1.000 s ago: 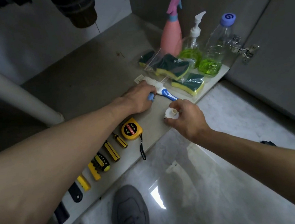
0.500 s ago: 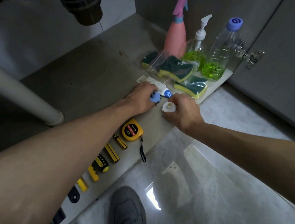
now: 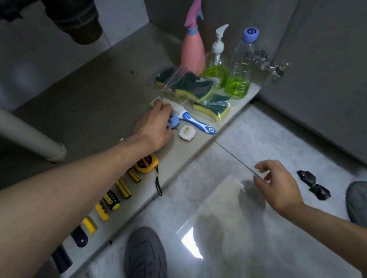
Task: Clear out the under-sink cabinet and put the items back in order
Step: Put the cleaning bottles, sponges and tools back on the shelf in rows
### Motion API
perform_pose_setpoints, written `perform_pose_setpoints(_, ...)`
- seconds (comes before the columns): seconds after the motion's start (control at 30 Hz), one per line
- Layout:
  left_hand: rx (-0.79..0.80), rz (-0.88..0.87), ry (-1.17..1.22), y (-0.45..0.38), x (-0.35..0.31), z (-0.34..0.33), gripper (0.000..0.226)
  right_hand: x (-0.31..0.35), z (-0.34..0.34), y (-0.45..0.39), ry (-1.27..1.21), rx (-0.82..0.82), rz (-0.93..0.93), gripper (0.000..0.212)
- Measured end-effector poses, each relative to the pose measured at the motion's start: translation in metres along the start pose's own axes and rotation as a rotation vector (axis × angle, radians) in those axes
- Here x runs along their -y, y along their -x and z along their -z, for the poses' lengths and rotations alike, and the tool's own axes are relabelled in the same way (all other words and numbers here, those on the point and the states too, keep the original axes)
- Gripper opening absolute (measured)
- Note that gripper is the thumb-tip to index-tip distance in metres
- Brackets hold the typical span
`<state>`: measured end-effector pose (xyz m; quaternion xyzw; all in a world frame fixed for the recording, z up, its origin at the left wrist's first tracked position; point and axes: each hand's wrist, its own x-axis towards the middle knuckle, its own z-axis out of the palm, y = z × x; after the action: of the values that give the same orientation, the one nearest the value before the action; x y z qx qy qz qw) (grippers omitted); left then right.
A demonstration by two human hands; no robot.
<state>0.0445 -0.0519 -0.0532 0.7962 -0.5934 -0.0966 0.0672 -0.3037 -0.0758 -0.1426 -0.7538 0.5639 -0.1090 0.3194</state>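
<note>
My left hand [image 3: 155, 125] reaches into the cabinet and grips a small blue fitting [image 3: 173, 121] on the cabinet floor [image 3: 93, 109]. Right beside it lie a small white plastic fitting [image 3: 187, 133] and a blue-and-white scrub brush [image 3: 195, 120]. My right hand [image 3: 276, 184] hovers over the tiled room floor, fingers loosely spread, holding nothing. Bagged green-and-yellow sponges [image 3: 196, 89] sit behind the brush. A pink spray bottle [image 3: 194, 47], a pump bottle [image 3: 218, 63] and a clear bottle with green liquid [image 3: 240, 69] stand at the back right.
A yellow tape measure [image 3: 147, 164] and a row of yellow and black screwdrivers [image 3: 111, 200] line the cabinet's front edge. A white drain pipe [image 3: 18, 129] stands at the left, a dark trap [image 3: 76, 14] hangs above. A dark object [image 3: 314, 184] lies on the tiles near my shoes.
My right hand let go of the white fitting, which now lies on the cabinet floor, and pulled back over the tiles. My left hand stays on the blue fitting.
</note>
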Motion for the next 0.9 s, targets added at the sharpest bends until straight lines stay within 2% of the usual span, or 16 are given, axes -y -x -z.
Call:
perform_pose_setpoints(0.1,-0.002,-0.067,0.032,0.016,-0.023,0.005,0.023,-0.047,0.022,0.009,0.083,0.022,-0.193,0.032)
perform_pose_setpoints(0.27,0.037,-0.122,0.084,0.05,-0.074,-0.02,0.029,-0.088,0.042,0.002,0.19,-0.001,-0.334,0.053)
perform_pose_setpoints(0.33,0.107,-0.109,0.072,0.062,-0.094,-0.028,0.029,-0.098,0.047,-0.005,0.197,0.066,-0.403,0.049)
perform_pose_setpoints(0.4,0.275,-0.121,0.016,0.072,-0.11,-0.028,0.027,-0.095,0.05,-0.009,0.187,0.12,-0.451,0.033)
perform_pose_setpoints(0.5,0.707,-0.194,-0.117,0.095,-0.12,-0.008,0.024,-0.049,0.043,-0.009,0.104,0.167,-0.274,0.019)
perform_pose_setpoints(0.57,0.892,-0.206,-0.202,0.117,-0.118,0.013,0.024,0.009,0.034,-0.008,-0.069,0.141,-0.081,0.014)
perform_pose_setpoints(0.63,0.934,-0.2,-0.292,0.144,-0.112,0.034,0.026,0.073,0.026,-0.008,-0.158,0.096,0.154,0.012)
perform_pose_setpoints(0.73,1.012,-0.145,-0.355,0.178,-0.096,0.064,0.03,0.158,0.011,-0.015,-0.079,0.093,0.443,0.022)
perform_pose_setpoints(0.83,1.027,-0.035,-0.322,0.189,-0.081,0.093,0.031,0.209,-0.014,-0.032,0.156,0.13,0.561,0.018)
perform_pose_setpoints(0.9,0.925,0.052,-0.254,0.186,-0.072,0.109,0.03,0.227,-0.029,-0.047,0.271,0.142,0.563,0.014)
